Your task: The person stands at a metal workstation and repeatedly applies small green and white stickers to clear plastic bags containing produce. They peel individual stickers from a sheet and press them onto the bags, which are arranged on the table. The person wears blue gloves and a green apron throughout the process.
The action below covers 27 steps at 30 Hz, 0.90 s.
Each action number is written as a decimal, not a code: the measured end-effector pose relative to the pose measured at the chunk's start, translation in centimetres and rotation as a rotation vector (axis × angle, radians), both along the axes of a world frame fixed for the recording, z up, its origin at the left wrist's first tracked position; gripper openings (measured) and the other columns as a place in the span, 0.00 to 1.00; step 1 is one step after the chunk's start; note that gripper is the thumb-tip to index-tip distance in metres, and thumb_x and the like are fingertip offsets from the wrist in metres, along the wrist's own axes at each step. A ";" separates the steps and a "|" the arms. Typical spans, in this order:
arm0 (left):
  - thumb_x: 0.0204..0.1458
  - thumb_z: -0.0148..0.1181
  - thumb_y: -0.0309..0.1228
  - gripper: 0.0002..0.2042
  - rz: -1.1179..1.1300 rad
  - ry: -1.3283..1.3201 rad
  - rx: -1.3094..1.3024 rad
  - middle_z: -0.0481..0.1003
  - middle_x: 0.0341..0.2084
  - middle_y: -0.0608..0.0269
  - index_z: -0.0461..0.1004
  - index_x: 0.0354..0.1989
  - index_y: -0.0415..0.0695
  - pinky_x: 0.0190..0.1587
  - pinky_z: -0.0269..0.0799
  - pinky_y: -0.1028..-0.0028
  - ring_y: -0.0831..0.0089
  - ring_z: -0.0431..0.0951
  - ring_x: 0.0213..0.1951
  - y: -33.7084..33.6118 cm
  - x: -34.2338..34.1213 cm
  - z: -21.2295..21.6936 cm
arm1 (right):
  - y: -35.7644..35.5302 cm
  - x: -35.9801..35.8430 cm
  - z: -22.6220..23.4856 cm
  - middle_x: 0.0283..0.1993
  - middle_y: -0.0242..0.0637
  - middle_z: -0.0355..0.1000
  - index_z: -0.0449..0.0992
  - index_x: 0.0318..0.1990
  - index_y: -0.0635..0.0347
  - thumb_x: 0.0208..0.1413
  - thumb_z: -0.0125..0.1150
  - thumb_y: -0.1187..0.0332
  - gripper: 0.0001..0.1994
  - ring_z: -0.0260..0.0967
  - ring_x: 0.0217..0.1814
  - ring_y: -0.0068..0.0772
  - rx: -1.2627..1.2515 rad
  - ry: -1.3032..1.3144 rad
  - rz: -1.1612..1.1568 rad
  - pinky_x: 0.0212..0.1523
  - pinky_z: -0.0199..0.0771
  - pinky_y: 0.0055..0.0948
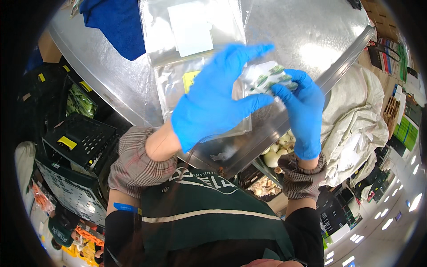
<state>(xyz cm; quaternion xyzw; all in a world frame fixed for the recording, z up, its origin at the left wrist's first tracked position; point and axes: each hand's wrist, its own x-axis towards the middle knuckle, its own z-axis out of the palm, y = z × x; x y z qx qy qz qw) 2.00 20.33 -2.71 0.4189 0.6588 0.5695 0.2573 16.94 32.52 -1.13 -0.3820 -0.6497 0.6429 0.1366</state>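
Both my hands wear blue gloves above a metal table. My right hand [304, 111] pinches a small bunch of white packets with green print [269, 78] between thumb and fingers. Just left of the bunch is my left hand [213, 91], its thumb and fingers spread wide and slightly blurred. Nothing shows in its grasp. Beneath it lie clear plastic bags [167, 73], partly covered by the hand. A yellow label [190, 79] shows on one of them, and a pale sheet [189, 29] sits on the bag farther back.
A blue cloth [116, 26] lies at the table's far left. The raised metal rim [347, 55] runs along the right side. Whitish sacking [351, 120] and a crate of onions [273, 155] stand beyond the near right edge. Black crates [80, 138] are stacked at left.
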 end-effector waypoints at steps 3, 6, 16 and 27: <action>0.52 0.62 0.26 0.14 -0.151 -0.468 -0.121 0.77 0.37 0.65 0.74 0.47 0.42 0.40 0.71 0.82 0.79 0.75 0.38 0.3 0.4 -0.2 | -0.2 0.3 0.8 0.38 0.34 0.76 0.75 0.42 0.65 0.51 0.62 0.81 0.11 0.72 0.39 0.20 -0.064 -0.049 0.041 0.40 0.72 0.18; 0.52 0.62 0.26 0.10 -0.161 -0.437 -0.168 0.77 0.31 0.66 0.75 0.44 0.42 0.35 0.69 0.83 0.84 0.74 0.33 0.1 0.1 -0.5 | 0.3 0.0 1.2 0.37 0.32 0.76 0.76 0.42 0.63 0.49 0.62 0.82 0.12 0.71 0.38 0.19 0.119 -0.089 0.118 0.38 0.72 0.17; 0.49 0.65 0.26 0.07 -0.249 -0.398 -0.205 0.76 0.28 0.68 0.77 0.36 0.40 0.33 0.69 0.82 0.83 0.74 0.31 1.3 0.1 -1.0 | 1.6 0.1 1.8 0.34 0.30 0.74 0.78 0.39 0.61 0.51 0.60 0.83 0.09 0.70 0.33 0.17 0.363 0.042 0.057 0.33 0.70 0.16; 0.47 0.66 0.36 0.20 -0.058 0.073 -0.221 0.72 0.42 0.60 0.75 0.49 0.43 0.47 0.68 0.69 0.70 0.71 0.42 4.7 2.2 -3.5 | 3.3 1.2 2.2 0.46 0.40 0.70 0.65 0.54 0.66 0.48 0.59 0.84 0.23 0.67 0.36 0.20 0.147 0.173 -0.175 0.35 0.69 0.16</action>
